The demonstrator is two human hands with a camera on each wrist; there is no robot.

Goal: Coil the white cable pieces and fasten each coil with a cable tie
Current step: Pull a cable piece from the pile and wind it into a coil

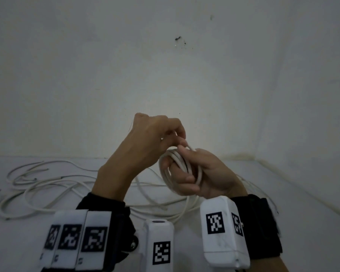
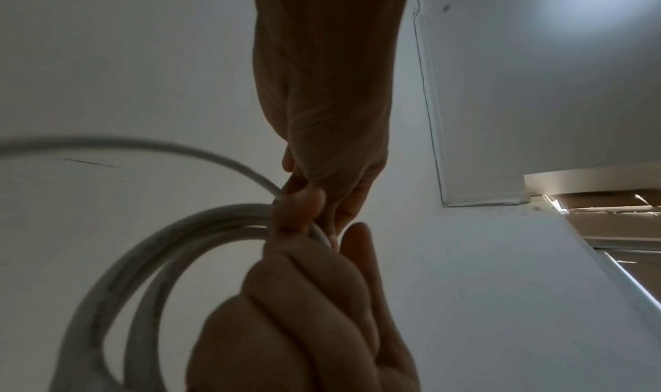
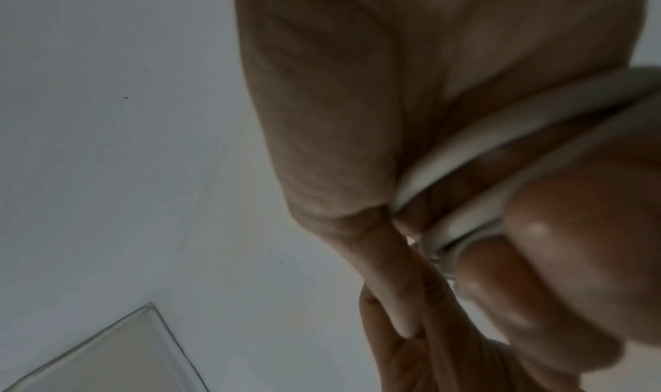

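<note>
Holding the coil (image 1: 180,169) above the worktop (image 1: 243,203), right grip (image 1: 202,173) clamped round its loops, left grip (image 1: 155,134) pinching the loose end; could spring open if either loosens, no tie on yet

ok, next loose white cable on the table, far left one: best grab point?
Judgement: take the loose cable near a free end, pinching from above. It lies flat in open loops on the table, ends exposed at the back left. Both the right hand and left hand are busy with the coil.
</note>
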